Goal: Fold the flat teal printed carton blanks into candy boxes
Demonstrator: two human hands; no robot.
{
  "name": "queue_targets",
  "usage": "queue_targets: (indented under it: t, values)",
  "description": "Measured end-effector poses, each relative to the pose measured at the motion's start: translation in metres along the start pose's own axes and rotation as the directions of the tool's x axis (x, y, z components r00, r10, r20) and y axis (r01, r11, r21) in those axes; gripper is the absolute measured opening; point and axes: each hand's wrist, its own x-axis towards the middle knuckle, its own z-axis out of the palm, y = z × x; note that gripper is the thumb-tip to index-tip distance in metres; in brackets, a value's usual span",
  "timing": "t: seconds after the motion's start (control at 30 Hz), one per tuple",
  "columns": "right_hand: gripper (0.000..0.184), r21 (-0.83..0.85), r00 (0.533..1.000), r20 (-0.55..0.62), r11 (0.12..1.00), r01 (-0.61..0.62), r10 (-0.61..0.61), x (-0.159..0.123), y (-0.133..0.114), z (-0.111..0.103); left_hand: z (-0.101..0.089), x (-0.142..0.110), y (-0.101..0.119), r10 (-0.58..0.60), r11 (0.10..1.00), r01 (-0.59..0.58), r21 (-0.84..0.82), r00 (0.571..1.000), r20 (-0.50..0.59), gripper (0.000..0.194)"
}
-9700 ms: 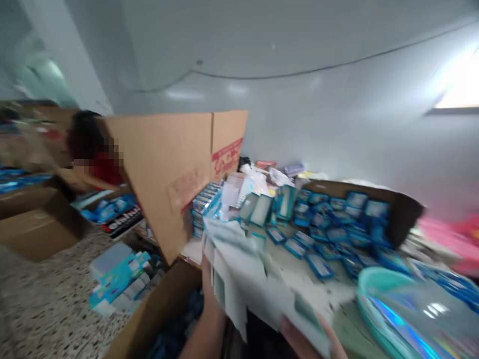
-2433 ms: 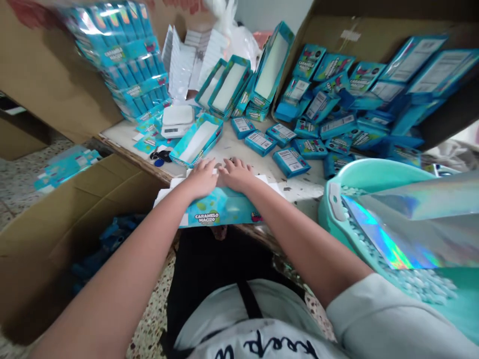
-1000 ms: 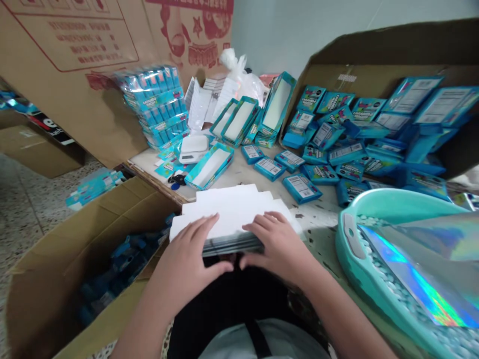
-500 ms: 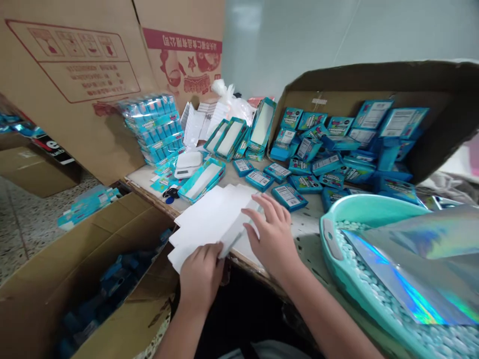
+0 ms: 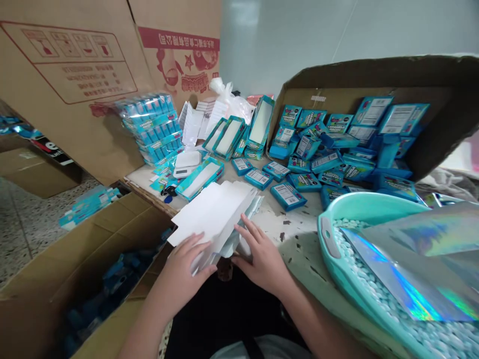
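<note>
Fingers (image 5: 253, 233) spread and lightly curved, the left hand (image 5: 183, 269) rests on a white card stack (image 5: 213, 209) and the right hand (image 5: 265, 262) touches its raised edge; no firm pinch shows. A brown carton (image 5: 337, 76) stands behind the teal basin (image 5: 374, 205); the stack lies left of the basin, an open blue tray (image 5: 200, 178) beyond, farther left. Bending up the stack's side seems the step in hand; the next move would call for even pressure along the fold.

Forearms (image 5: 147, 319) angle inward, left hand (image 5: 180, 268) and right hand (image 5: 264, 259) near each other, fingers (image 5: 251, 229) gently bent.
</note>
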Motion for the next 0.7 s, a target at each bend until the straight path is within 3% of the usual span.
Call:
queue_targets:
  t: [0.07, 0.13, 0.2, 0.33, 0.47, 0.7]
  values:
    - [0.074, -0.049, 1.0, -0.006, 0.999, -0.013, 0.013, 0.008, -0.002, 0.001, 0.0, -0.005, -0.012, 0.04, 0.988, -0.039, 0.151, 0.999, -0.004, 0.06]
    - [0.066, -0.119, 0.999, -0.005, 0.992, -0.05, 0.05, 0.019, -0.004, -0.001, 0.001, -0.006, -0.022, 0.059, 0.981, -0.061, 0.182, 0.998, 0.017, 0.064]
    - [0.058, -0.191, 0.994, -0.01, 0.976, -0.106, 0.106, 0.034, -0.008, -0.004, 0.004, -0.005, -0.027, 0.105, 0.977, -0.105, 0.186, 0.994, 0.012, 0.056]
    - [0.059, -0.265, 0.987, -0.025, 0.951, -0.157, 0.156, 0.052, -0.026, -0.014, 0.017, 0.005, -0.018, 0.188, 0.949, -0.16, 0.273, 0.979, -0.08, 0.046]
    - [0.062, -0.268, 0.995, -0.013, 0.958, -0.102, 0.102, 0.035, -0.041, -0.014, 0.03, 0.016, -0.007, 0.197, 0.952, -0.138, 0.273, 0.959, -0.202, 0.034]
    - [0.038, -0.181, 1.0, 0.006, 0.983, 0.011, -0.01, -0.003, -0.019, -0.001, 0.012, 0.021, -0.016, 0.229, 0.962, -0.206, 0.179, 0.966, -0.12, 0.023]
